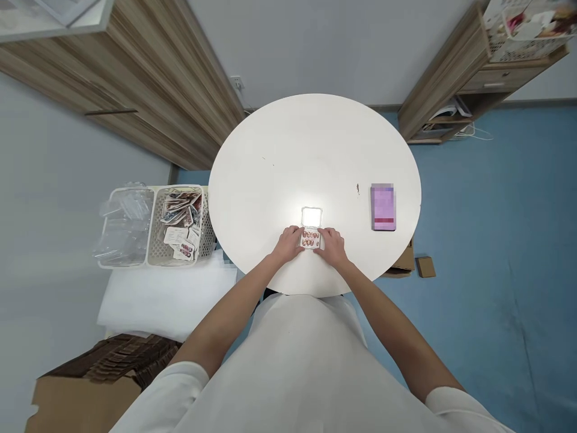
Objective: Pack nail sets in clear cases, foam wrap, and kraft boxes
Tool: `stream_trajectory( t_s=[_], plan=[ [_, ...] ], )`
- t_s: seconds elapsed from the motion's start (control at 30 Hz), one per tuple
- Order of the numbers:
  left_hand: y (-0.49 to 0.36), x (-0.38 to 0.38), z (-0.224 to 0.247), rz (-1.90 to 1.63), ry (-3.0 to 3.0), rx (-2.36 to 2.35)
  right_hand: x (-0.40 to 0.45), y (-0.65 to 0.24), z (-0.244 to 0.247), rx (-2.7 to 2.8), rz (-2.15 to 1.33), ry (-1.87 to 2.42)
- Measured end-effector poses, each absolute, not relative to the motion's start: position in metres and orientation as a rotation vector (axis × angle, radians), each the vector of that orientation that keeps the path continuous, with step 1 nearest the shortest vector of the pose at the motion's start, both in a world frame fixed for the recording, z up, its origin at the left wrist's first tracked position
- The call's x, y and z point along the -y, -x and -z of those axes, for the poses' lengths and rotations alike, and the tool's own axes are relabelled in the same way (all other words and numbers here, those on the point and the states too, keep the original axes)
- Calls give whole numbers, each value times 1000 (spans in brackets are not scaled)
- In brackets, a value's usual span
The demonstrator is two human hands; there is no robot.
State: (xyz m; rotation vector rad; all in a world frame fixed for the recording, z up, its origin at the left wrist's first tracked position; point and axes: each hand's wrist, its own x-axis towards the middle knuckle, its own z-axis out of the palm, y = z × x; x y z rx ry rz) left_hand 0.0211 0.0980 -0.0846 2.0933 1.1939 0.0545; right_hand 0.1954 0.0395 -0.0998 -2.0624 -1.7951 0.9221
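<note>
A small clear plastic case [311, 239] lies near the front edge of the white round table [311, 144], its hinged lid [312, 217] tipped back and bright with glare. Inside it is a white card bearing two rows of small reddish ovals that look like press-on nails. On the case's left side, my left hand [288, 243] grips the edge between thumb and fingers. My right hand [332, 246] holds the opposite edge in the same way. Both hands are low over the tabletop, and their fingertips partly cover the sides of the case.
At the right of the table lies a phone with a pinkish-purple screen [383, 207]. Left of the table stand white baskets, one with clear plastic bags [126, 228], the other with printed cards [180, 210]. Wooden cabinets [148, 78] and cardboard [85, 397] surround the area.
</note>
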Motion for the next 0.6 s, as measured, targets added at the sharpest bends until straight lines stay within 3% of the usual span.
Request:
stream_trajectory(
  t_s=[0.37, 0.6],
  plan=[
    [-18, -88, 88, -176, -1869, -1262, -32, -203, 101, 1812, -968, 1988],
    [-21, -78, 85, -289, -1454, -1504, -29, -203, 96, 1398, -1343, 1811]
  ],
)
